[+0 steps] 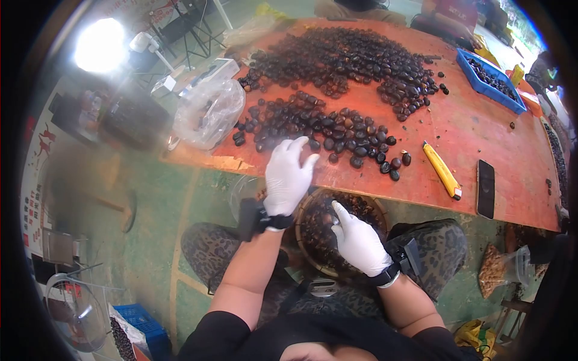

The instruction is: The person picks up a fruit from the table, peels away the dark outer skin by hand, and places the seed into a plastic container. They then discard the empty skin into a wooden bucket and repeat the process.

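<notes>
My left hand, in a white glove, reaches to the near edge of a pile of dark brown nuts or seeds on the red table. Its thumb and fingers are apart beside the nearest ones. My right hand, also gloved, is above a round basket between my knees. The thumb and index finger point forward and the other fingers are curled. What they hold, if anything, is too small to make out. Dark shells or pieces fill the basket.
A larger heap of the same nuts covers the back of the table. A yellow box cutter and a phone lie at right. Beyond them is a blue tray; a clear plastic bag is at left. Other people sit opposite.
</notes>
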`<state>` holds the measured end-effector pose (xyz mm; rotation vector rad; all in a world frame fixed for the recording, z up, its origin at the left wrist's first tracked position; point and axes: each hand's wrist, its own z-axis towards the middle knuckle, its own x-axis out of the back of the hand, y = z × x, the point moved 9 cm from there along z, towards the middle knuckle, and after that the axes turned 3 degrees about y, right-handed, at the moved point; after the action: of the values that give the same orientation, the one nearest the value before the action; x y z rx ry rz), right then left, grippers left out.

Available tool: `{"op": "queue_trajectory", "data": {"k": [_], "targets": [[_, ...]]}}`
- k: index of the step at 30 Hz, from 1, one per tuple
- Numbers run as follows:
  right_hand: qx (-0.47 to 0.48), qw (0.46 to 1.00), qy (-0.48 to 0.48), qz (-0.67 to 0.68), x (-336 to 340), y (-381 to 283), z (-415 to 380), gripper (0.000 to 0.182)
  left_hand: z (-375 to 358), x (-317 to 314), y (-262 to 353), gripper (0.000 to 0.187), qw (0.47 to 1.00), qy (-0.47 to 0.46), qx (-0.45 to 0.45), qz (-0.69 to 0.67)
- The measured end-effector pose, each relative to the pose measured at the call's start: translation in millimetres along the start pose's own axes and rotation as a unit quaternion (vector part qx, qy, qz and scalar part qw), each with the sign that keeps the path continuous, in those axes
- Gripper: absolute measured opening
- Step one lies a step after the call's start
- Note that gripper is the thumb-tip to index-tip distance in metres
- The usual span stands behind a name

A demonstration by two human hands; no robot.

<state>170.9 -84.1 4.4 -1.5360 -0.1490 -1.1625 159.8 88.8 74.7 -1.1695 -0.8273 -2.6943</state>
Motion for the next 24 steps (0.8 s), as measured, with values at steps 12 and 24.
{"op": "queue_trajectory", "data": {"k": [12,24], "targets": [[-0.016,0.981,0.084,0.175,29,-1,1,0.046,-16,-9,0,0.027,0.983,0.026,0.053,-0.176],[0.003,0.947,0.082,0.312,33,-15,3,0.055,-89,-12,16,0.034,0.817,-0.089,0.186,-0.539]]}}
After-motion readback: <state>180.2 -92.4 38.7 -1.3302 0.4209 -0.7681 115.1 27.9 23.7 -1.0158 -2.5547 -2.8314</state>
